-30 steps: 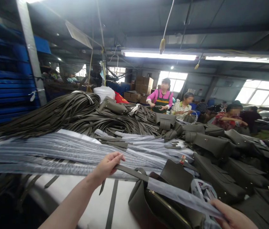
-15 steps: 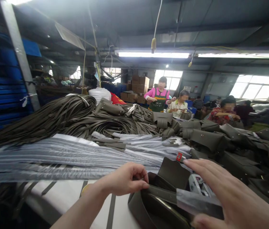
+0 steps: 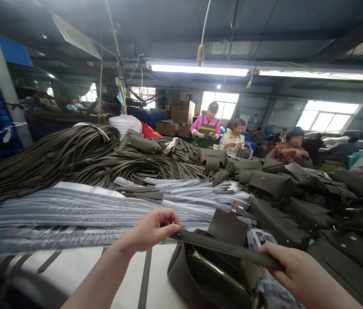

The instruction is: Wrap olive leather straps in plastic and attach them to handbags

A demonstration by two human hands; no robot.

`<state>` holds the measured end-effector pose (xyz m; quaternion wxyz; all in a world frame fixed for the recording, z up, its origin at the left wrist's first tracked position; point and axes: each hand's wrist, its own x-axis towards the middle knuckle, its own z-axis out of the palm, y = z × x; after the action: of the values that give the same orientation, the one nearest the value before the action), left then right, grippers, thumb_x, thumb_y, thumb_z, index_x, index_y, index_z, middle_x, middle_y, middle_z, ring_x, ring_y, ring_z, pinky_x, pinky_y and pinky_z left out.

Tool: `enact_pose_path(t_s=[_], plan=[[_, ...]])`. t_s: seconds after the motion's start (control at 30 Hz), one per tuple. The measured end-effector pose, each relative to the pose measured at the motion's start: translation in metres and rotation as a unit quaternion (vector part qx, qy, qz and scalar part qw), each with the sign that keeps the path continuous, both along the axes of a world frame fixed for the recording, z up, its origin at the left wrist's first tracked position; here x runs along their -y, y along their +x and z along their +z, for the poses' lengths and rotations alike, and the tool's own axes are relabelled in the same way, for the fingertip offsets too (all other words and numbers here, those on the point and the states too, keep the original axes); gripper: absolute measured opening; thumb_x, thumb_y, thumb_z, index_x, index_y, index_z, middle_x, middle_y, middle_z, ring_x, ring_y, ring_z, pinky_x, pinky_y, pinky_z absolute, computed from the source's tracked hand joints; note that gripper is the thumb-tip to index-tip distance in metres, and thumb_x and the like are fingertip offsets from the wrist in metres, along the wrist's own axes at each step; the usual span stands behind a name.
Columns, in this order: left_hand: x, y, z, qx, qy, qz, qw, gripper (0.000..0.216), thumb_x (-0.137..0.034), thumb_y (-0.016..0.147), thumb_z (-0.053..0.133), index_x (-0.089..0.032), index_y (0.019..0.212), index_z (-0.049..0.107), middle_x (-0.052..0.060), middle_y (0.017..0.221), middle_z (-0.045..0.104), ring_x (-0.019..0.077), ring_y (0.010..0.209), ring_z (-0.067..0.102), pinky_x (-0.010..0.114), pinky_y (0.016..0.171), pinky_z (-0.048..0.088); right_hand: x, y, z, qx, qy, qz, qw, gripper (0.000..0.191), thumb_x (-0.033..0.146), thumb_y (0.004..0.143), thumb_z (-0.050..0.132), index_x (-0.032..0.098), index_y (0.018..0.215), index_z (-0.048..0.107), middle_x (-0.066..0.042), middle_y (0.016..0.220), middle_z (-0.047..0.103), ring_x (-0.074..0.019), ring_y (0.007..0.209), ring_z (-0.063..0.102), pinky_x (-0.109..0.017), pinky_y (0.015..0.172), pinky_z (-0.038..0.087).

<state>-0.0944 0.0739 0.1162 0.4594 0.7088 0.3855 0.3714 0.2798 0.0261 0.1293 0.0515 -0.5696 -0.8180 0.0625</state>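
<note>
A dark olive strap (image 3: 223, 245) stretches between my two hands above an open bag. My left hand (image 3: 155, 227) pinches its left end between thumb and fingers. The other end is gripped by my right hand (image 3: 292, 266), thumb on top. Below the strap sits the dark olive bag (image 3: 184, 270), its mouth open and a gold zipper (image 3: 216, 268) showing inside. Its flap (image 3: 228, 225) stands up behind the strap. Printed plastic wrapping (image 3: 260, 236) shows beside the bag, partly hidden by my right hand.
Grey-white wrapped strips (image 3: 88, 210) cover the table's middle. Behind them lie bundled olive straps (image 3: 72, 150). Several olive bags (image 3: 271, 184) are heaped on the right. A loose strap (image 3: 145, 274) lies on the white tabletop (image 3: 126, 274). Co-workers (image 3: 205, 124) are at the back.
My right hand has closed on the strap's right end, and the strap is now drawn taut over the bag. My left hand has shifted slightly left and up. The whole view has swung right.
</note>
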Motion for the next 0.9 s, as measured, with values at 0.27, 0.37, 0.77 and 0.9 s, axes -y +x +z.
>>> enact_pose_path(t_s=[0.27, 0.37, 0.77, 0.9], plan=[[0.007, 0.003, -0.009, -0.099, 0.014, 0.015, 0.995, 0.015, -0.031, 0.083, 0.061, -0.016, 0.08, 0.062, -0.009, 0.056, 0.039, 0.0094, 0.054, 0.033, 0.022, 0.051, 0.026, 0.019, 0.013, -0.012, -0.064, 0.018, -0.077, 0.995, 0.027, 0.034, 0.084, 0.061, 0.03, 0.11, 0.062, 0.001, 0.096, 0.074, -0.0204, 0.081, 0.071, -0.033, 0.073, 0.055], [0.012, 0.008, -0.001, -0.11, 0.032, 0.016, 0.993, 0.015, -0.031, 0.085, 0.06, -0.017, 0.08, 0.063, -0.008, 0.057, 0.039, 0.0095, 0.054, 0.034, 0.022, 0.052, 0.027, 0.022, 0.011, 0.002, -0.036, 0.163, -0.035, 0.985, 0.049, 0.034, 0.076, 0.069, 0.024, 0.123, 0.058, -0.005, 0.109, 0.073, -0.0245, 0.092, 0.071, -0.037, 0.081, 0.058], [0.064, 0.092, -0.017, 0.042, 0.313, 0.113, 0.942, 0.013, -0.023, 0.085, 0.053, -0.02, 0.092, 0.063, 0.005, 0.081, 0.068, 0.0179, 0.072, 0.06, 0.027, 0.068, 0.044, 0.013, -0.071, -0.028, -0.159, 0.16, 0.109, 0.968, 0.076, 0.01, 0.079, 0.044, 0.019, 0.154, 0.031, -0.005, 0.096, 0.078, -0.0212, 0.075, 0.075, -0.026, 0.064, 0.06], [0.04, 0.054, -0.065, 0.085, 0.16, 0.371, 0.911, 0.029, -0.043, 0.093, 0.05, -0.022, 0.073, 0.058, 0.004, 0.072, 0.059, 0.0227, 0.075, 0.055, 0.033, 0.074, 0.04, -0.013, -0.038, -0.033, -0.28, 0.033, -0.035, 0.959, 0.04, 0.043, 0.091, 0.05, 0.025, 0.119, 0.07, -0.005, 0.099, 0.076, -0.0236, 0.084, 0.073, -0.029, 0.073, 0.06]])
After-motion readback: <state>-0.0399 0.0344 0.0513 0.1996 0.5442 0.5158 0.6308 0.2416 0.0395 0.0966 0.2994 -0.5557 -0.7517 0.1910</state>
